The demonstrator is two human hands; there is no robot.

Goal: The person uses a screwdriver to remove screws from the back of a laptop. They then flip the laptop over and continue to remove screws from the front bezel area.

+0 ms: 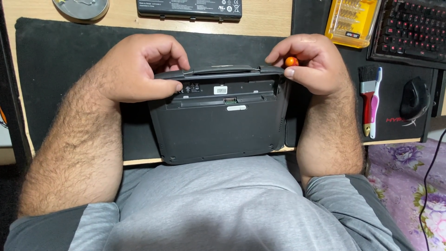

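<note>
Now, head view: we look straight down at our two hands working over a dark desk mat (pixel 60 69).
Device: we keep the dark grey plastic laptop (pixel 218 118), underside up, with its near edge against our body and its far edge on the mat, so the open battery bay faces us.
Left hand: our left hand (pixel 137 67) curls over the far left corner of the laptop, thumb pressed on the bay's edge and fingers hooked behind, apparently to steady it.
Right hand: our right hand (pixel 309 62) pinches a small screwdriver with an orange ball-shaped cap (pixel 291 61) between thumb and fingers at the far right corner; its tip is hidden.
Battery: a long black battery pack (pixel 189 8) lies well apart on the wooden desk.
Tools: a yellow bit case (pixel 351 21), a red-handled brush (pixel 369 100), a black mouse (pixel 414 97) and a keyboard with red backlight (pixel 411 28) sit to the right, within reach.
Dish: a round metal dish (pixel 81 7) rests far left.
</note>
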